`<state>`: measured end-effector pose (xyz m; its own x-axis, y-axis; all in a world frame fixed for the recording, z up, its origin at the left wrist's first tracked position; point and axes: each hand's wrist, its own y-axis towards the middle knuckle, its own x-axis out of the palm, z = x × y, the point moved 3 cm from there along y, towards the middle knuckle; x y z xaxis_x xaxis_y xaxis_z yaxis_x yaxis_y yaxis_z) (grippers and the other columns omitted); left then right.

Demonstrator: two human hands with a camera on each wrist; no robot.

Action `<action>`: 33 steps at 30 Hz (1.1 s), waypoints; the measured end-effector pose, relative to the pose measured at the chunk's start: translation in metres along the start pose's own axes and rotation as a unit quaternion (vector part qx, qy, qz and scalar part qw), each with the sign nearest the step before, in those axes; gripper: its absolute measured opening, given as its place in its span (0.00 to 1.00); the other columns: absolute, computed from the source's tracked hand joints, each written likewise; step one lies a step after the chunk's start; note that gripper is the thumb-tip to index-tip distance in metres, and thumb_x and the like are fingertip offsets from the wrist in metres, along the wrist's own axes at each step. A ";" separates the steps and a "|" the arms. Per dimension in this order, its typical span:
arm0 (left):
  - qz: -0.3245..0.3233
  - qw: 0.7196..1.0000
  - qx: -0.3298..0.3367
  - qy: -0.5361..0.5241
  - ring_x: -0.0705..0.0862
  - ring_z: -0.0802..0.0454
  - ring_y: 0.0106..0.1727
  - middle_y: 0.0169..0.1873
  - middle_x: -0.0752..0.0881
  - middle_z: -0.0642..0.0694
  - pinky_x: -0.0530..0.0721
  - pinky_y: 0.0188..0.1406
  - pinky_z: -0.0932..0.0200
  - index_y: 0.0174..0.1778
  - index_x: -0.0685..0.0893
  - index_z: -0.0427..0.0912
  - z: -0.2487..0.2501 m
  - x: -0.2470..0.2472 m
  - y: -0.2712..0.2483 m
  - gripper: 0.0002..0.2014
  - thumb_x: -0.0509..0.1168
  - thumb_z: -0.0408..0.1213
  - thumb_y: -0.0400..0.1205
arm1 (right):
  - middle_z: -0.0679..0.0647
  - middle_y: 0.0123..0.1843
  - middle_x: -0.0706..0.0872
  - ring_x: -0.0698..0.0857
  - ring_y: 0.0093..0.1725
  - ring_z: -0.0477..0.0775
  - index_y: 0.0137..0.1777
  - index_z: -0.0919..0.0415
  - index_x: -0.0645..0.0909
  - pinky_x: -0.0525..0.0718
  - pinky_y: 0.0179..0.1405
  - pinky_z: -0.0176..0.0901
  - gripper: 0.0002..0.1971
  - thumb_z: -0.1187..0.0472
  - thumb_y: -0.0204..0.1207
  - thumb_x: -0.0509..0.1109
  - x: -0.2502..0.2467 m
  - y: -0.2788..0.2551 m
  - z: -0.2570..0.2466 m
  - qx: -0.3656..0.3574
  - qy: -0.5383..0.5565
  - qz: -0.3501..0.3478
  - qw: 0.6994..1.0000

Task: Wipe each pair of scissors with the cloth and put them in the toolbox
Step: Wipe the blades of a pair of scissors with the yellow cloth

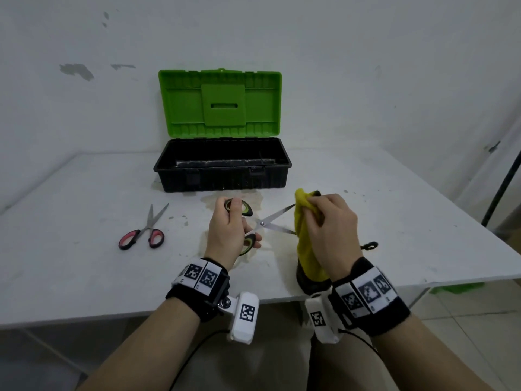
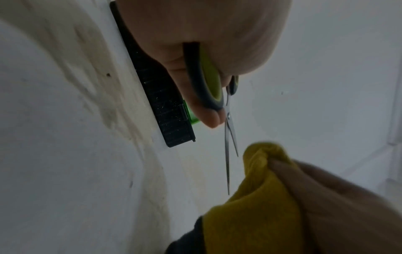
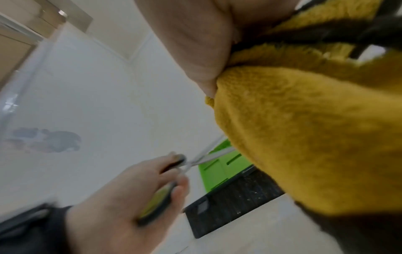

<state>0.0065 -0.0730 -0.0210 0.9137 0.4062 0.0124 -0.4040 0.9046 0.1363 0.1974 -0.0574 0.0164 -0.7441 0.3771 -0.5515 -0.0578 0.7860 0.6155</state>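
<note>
Bare test room: scuffed white wall [image 1: 253,29], stained table [image 1: 84,277].

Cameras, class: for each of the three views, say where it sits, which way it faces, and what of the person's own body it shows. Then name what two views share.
Head: worn on the head, looking forward and down at the table, the open toolbox and the red-handled scissors; both forearms and hands show.
Left wrist: looks along the left hand at the green-handled scissors.
Right wrist: looks along the right hand gripping the yellow cloth.
Shared: both wrist views show the toolbox, cloth, green-handled scissors and the opposite hand.
</note>
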 end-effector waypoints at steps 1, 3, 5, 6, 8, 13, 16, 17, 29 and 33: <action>-0.001 1.000 -0.003 -0.001 0.84 0.43 0.23 0.27 0.73 0.41 0.89 0.26 0.45 0.49 0.72 0.44 -0.001 0.002 0.000 0.12 0.52 0.47 0.92 | 0.51 0.49 0.81 0.77 0.43 0.46 0.53 0.59 0.87 0.71 0.45 0.24 0.07 0.60 0.79 0.69 0.002 -0.006 -0.010 -0.020 0.004 -0.012 1.000; -0.006 1.000 -0.004 -0.005 0.83 0.43 0.23 0.27 0.73 0.43 0.89 0.26 0.43 0.49 0.72 0.44 0.000 0.007 -0.001 0.12 0.52 0.47 0.92 | 0.50 0.50 0.81 0.78 0.44 0.46 0.54 0.60 0.87 0.71 0.47 0.25 0.08 0.62 0.78 0.70 0.013 -0.016 -0.024 -0.048 0.008 -0.060 0.997; -0.009 1.000 0.006 0.014 0.82 0.42 0.25 0.27 0.75 0.43 0.89 0.26 0.37 0.48 0.74 0.46 -0.001 0.011 -0.002 0.12 0.53 0.48 0.92 | 0.52 0.51 0.80 0.79 0.45 0.49 0.54 0.60 0.87 0.76 0.48 0.32 0.08 0.63 0.77 0.71 0.026 -0.023 -0.029 -0.061 0.006 -0.098 0.993; -0.011 1.000 0.010 0.021 0.82 0.42 0.25 0.26 0.75 0.42 0.89 0.26 0.37 0.48 0.74 0.46 -0.001 0.011 -0.003 0.12 0.53 0.48 0.91 | 0.52 0.51 0.80 0.79 0.45 0.50 0.54 0.60 0.87 0.77 0.48 0.35 0.08 0.64 0.77 0.70 0.030 -0.024 -0.027 -0.059 0.004 -0.107 0.992; -0.014 1.000 0.006 0.011 0.83 0.42 0.22 0.24 0.74 0.44 0.87 0.23 0.44 0.48 0.72 0.43 -0.002 0.009 -0.005 0.12 0.53 0.46 0.92 | 0.52 0.51 0.80 0.80 0.46 0.51 0.55 0.60 0.87 0.78 0.49 0.39 0.09 0.63 0.78 0.70 0.033 -0.020 -0.019 -0.034 0.003 -0.114 0.993; -0.008 1.000 -0.003 0.010 0.85 0.40 0.23 0.21 0.73 0.49 0.88 0.26 0.44 0.50 0.72 0.42 -0.003 0.000 -0.005 0.12 0.52 0.47 0.92 | 0.54 0.50 0.82 0.80 0.46 0.53 0.54 0.59 0.88 0.70 0.45 0.30 0.08 0.61 0.78 0.70 0.019 0.006 0.012 0.046 -0.028 -0.067 0.996; 0.002 1.000 -0.009 0.008 0.85 0.41 0.23 0.20 0.73 0.51 0.87 0.24 0.48 0.50 0.73 0.42 -0.001 0.001 -0.003 0.13 0.52 0.47 0.92 | 0.48 0.48 0.80 0.77 0.44 0.46 0.53 0.58 0.88 0.68 0.41 0.18 0.08 0.60 0.79 0.70 0.008 0.003 0.001 0.017 -0.015 -0.031 0.999; 0.001 1.000 -0.011 0.008 0.85 0.42 0.23 0.22 0.74 0.49 0.87 0.23 0.49 0.50 0.73 0.42 -0.001 0.003 -0.003 0.13 0.52 0.47 0.92 | 0.47 0.48 0.79 0.76 0.44 0.44 0.54 0.58 0.88 0.68 0.43 0.18 0.08 0.60 0.78 0.70 0.008 -0.001 -0.007 -0.003 -0.009 -0.035 0.999; -0.004 1.000 0.023 0.018 0.83 0.43 0.21 0.26 0.75 0.39 0.85 0.21 0.49 0.47 0.72 0.44 -0.002 -0.002 -0.005 0.12 0.52 0.45 0.92 | 0.55 0.50 0.82 0.82 0.47 0.56 0.52 0.61 0.88 0.79 0.50 0.45 0.08 0.62 0.77 0.70 0.022 0.007 0.013 0.047 -0.038 -0.087 0.994; -0.002 1.000 0.019 0.021 0.83 0.45 0.21 0.29 0.76 0.35 0.86 0.21 0.49 0.47 0.72 0.44 0.000 -0.002 -0.001 0.12 0.52 0.45 0.92 | 0.53 0.49 0.82 0.80 0.45 0.50 0.52 0.60 0.88 0.72 0.46 0.30 0.07 0.62 0.77 0.71 0.007 0.004 0.004 0.014 -0.008 -0.026 1.000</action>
<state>0.0052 -0.0746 -0.0213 0.9123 0.4084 -0.0296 -0.3977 0.9010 0.1734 0.1951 -0.0495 0.0126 -0.7297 0.3424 -0.5919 -0.0777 0.8184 0.5694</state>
